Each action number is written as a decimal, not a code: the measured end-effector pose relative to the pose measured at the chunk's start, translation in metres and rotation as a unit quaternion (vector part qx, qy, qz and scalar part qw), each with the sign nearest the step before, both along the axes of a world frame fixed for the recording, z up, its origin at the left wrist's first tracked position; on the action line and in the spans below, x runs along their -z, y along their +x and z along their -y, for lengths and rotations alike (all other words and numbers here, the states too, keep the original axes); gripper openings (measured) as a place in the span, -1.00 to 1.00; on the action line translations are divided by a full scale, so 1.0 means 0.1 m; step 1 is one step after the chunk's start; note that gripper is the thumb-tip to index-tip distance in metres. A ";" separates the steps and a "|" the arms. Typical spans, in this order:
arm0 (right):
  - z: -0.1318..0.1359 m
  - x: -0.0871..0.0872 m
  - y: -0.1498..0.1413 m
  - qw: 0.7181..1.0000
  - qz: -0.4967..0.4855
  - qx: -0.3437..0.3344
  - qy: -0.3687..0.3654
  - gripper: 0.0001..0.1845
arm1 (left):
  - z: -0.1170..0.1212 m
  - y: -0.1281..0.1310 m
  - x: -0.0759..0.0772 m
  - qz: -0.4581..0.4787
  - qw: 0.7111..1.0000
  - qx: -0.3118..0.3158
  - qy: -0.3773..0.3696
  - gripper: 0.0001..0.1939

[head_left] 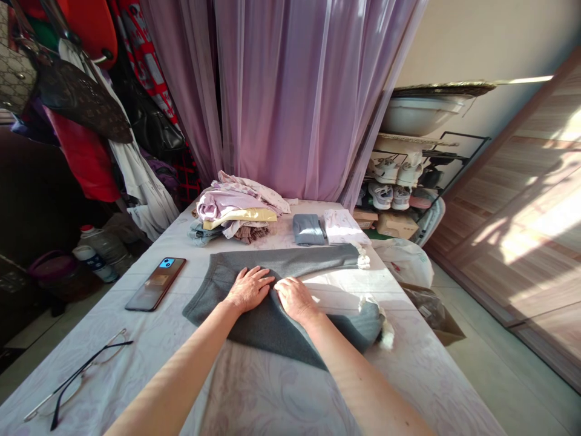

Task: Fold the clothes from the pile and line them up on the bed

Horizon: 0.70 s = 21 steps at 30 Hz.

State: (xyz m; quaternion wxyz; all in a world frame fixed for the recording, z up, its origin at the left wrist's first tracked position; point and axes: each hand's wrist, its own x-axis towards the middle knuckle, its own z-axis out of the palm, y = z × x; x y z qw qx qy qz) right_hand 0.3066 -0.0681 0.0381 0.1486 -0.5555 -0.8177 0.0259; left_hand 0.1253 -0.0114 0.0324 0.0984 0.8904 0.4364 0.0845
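Floral-sheeted table (272, 393), pale cover. Far left: wire-rimmed eyeglasses (77, 378) lie open on the sheet. Next: a smartphone (155, 283), back up, camera at its far end, well apart from the hands. Behind it: a stack of folded clothes (231, 212), lilac and yellow layers near the top. Left hand (249, 289): open, palm down on the grey fleece garment (254, 330), fingers lightly spread, no grip. The garment lies folded across the near middle of the table, with white trim at its right end. Right hand (296, 300): just beside the left, palm down on the raised fold, fingers close together, no pinch visible. Beyond the garment: a folded blue-grey bundle (308, 229) beside a folded white cloth (344, 227). Far right: a white plastic bag (406, 261) at the table edge.
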 end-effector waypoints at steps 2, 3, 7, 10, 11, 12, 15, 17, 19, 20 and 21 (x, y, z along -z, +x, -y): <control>0.02 0.04 0.01 1.000 -0.018 0.005 0.003 -0.68 | 0.03 0.02 -0.02 -0.003 1.000 -0.005 0.001 -0.59; 0.04 0.06 0.01 1.000 -0.029 0.005 0.005 -0.67 | 0.05 0.04 -0.03 -0.005 1.000 -0.008 0.005 -0.59; 0.10 0.09 0.05 0.998 -0.058 0.001 0.011 -0.67 | 0.16 0.13 0.02 0.008 0.999 -0.005 0.034 -0.56; 0.08 0.06 0.19 0.998 -0.054 0.043 0.010 -0.67 | 0.23 0.16 0.06 0.020 0.999 0.003 0.034 -0.51; 0.05 0.03 0.28 0.996 -0.051 0.072 0.006 -0.66 | 0.24 0.16 0.06 0.017 0.999 0.006 0.031 -0.50; 0.02 -0.01 0.39 0.993 -0.049 0.111 0.002 -0.65 | 0.24 0.16 0.06 0.013 0.999 0.009 0.028 -0.49; -0.11 -0.17 0.89 0.955 -0.080 0.286 0.001 -0.61 | 0.23 0.15 0.04 0.004 1.000 0.012 0.019 -0.49; -0.19 -0.27 1.31 0.893 -0.135 0.428 -0.012 -0.58 | 0.23 0.15 0.03 0.008 1.000 0.006 0.013 -0.49; -0.25 -0.36 1.70 0.826 -0.194 0.528 -0.030 -0.50 | 0.22 0.16 0.03 0.015 1.000 0.001 0.006 -0.49; -0.28 -0.38 1.87 0.813 -0.204 0.545 -0.033 -0.47 | 0.23 0.16 0.03 0.018 1.000 -0.001 0.004 -0.49; -0.31 -0.39 2.01 0.800 -0.219 0.558 -0.039 -0.48 | 0.23 0.16 0.03 0.021 1.000 -0.003 0.003 -0.49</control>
